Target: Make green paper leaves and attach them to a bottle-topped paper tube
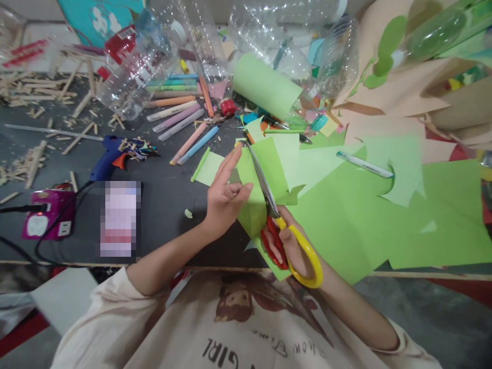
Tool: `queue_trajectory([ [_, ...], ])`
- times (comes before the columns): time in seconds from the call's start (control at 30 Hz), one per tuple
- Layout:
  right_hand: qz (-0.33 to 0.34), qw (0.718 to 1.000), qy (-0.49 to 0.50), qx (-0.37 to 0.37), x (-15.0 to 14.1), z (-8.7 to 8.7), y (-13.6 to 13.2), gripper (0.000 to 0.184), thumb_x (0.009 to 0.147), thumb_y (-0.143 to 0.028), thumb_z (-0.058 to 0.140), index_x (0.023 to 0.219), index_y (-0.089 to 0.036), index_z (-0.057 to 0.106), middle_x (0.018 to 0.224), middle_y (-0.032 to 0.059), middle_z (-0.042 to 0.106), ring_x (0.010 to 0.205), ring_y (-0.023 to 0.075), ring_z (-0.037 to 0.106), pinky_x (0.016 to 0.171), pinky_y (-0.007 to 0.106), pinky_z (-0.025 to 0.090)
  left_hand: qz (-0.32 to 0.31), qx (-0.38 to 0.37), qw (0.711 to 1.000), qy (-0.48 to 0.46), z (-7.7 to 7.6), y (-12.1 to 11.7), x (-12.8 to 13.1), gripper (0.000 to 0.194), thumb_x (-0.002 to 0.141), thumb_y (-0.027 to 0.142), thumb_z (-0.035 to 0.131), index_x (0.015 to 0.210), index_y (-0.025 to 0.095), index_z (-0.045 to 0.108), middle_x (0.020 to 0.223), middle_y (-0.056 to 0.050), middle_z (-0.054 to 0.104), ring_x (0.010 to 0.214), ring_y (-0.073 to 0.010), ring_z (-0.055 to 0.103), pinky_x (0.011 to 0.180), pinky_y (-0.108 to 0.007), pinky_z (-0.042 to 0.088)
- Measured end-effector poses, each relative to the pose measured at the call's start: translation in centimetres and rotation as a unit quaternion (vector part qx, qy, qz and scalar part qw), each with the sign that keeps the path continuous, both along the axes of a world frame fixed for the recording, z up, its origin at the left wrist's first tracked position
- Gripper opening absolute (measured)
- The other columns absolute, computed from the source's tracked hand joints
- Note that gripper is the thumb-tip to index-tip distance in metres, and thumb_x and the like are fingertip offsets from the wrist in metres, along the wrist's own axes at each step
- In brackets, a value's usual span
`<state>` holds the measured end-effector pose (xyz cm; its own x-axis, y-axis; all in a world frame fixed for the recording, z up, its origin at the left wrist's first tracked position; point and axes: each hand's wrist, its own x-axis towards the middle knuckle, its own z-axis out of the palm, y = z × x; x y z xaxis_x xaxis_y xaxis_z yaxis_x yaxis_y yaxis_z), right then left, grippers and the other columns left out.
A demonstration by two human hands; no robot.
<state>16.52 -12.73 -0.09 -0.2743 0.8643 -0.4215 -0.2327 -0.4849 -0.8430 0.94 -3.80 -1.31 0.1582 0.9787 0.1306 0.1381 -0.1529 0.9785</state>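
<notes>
My right hand (pixel 294 243) grips large scissors (pixel 265 179) by their handles, one red and one yellow. The long metal blades point away from me and lie over a bright green paper piece (pixel 269 159). My left hand (pixel 226 192) is at the left edge of this paper, its index finger stretched towards the scissors' tip and its thumb apart over the paper. A small yellow bit shows at that fingertip, too small to name. Left of the hand is a pale green paper (pixel 211 168) with a rolled edge.
Large green sheets (pixel 353 220) cover the right side, with a marker (pixel 365 165) on them. Several markers (pixel 180 118), clear plastic bottles (pixel 126 87) and a green-wrapped cylinder (pixel 265 84) lie behind. Leftward are a blue glue gun (pixel 111 156), a phone (pixel 119 220), a purple power socket (pixel 49 215) and wood sticks (pixel 34 164).
</notes>
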Motion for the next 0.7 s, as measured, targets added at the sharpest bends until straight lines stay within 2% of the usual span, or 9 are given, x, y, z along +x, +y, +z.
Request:
queue_trajectory([
  [0.17, -0.012, 1.0, 0.005, 0.002, 0.0, 0.1, 0.1, 0.06, 0.075, -0.08, 0.056, 0.099, -0.026, 0.045, 0.042, -0.0156, 0.036, 0.028, 0.0053, 0.026, 0.027, 0.017, 0.027, 0.003, -0.007, 1.0, -0.014, 0.5, 0.1, 0.2, 0.057, 0.089, 0.046, 0.06, 0.143, 0.038, 0.046, 0.156, -0.008, 0.04, 0.07, -0.01, 0.06, 0.046, -0.018, 0.043],
  [0.23, -0.015, 1.0, 0.0, 0.0, 0.1, 0.2, 0.1, 0.061, 0.074, -0.08, 0.057, 0.101, -0.026, 0.045, 0.042, -0.0157, 0.036, 0.028, 0.0051, 0.026, 0.027, 0.017, 0.027, 0.007, -0.012, 1.0, -0.024, 0.6, 0.2, 0.3, 0.055, 0.088, 0.043, 0.062, 0.141, 0.039, 0.048, 0.156, -0.007, 0.04, 0.063, -0.0071, 0.056, 0.045, -0.018, 0.041],
  [0.33, -0.01, 1.0, -0.018, -0.006, 0.2, 0.3, 0.2, 0.066, 0.073, -0.082, 0.056, 0.104, -0.025, 0.046, 0.042, -0.0157, 0.037, 0.028, 0.0053, 0.026, 0.027, 0.017, 0.027, 0.017, -0.025, 0.999, -0.035, 0.6, 0.3, 0.3, 0.054, 0.087, 0.041, 0.064, 0.139, 0.039, 0.051, 0.155, -0.008, 0.04, 0.049, -0.0001, 0.041, 0.041, -0.018, 0.038],
  [0.4, -0.002, 0.999, -0.032, -0.012, 0.3, 0.4, 0.3, 0.065, 0.074, -0.081, 0.054, 0.105, -0.025, 0.045, 0.042, -0.0157, 0.036, 0.027, 0.0055, 0.027, 0.027, 0.017, 0.027, 0.024, -0.037, 0.998, -0.036, 0.6, 0.3, 0.3, 0.054, 0.086, 0.04, 0.065, 0.138, 0.037, 0.052, 0.151, -0.009, 0.046, 0.048, 0.0006, 0.036, 0.04, -0.017, 0.037],
  [0.53, -0.01, 1.0, -0.016, 0.007, 0.5, 0.4, 0.6, 0.055, 0.083, -0.074, 0.051, 0.107, -0.026, 0.044, 0.044, -0.0149, 0.037, 0.027, 0.0058, 0.028, 0.028, 0.016, 0.026, 0.026, -0.061, 0.997, -0.045, 0.4, 0.3, 0.2, 0.054, 0.086, 0.04, 0.065, 0.138, 0.034, 0.053, 0.132, -0.008, 0.061, 0.049, -0.0022, 0.04, 0.04, -0.018, 0.035],
  [0.7, -0.014, 0.999, -0.002, 0.038, 2.4, 1.5, 0.5, 0.057, 0.084, -0.077, 0.045, 0.108, -0.025, 0.048, 0.06, -0.0072, 0.049, 0.036, 0.0071, 0.035, 0.032, 0.02, 0.036, 0.043, -0.075, 0.995, -0.05, -0.2, 0.8, -0.2, 0.051, 0.085, 0.046, 0.066, 0.133, 0.031, 0.057, 0.128, -0.007, 0.064, 0.05, -0.0044, 0.049, 0.043, -0.02, 0.04],
])
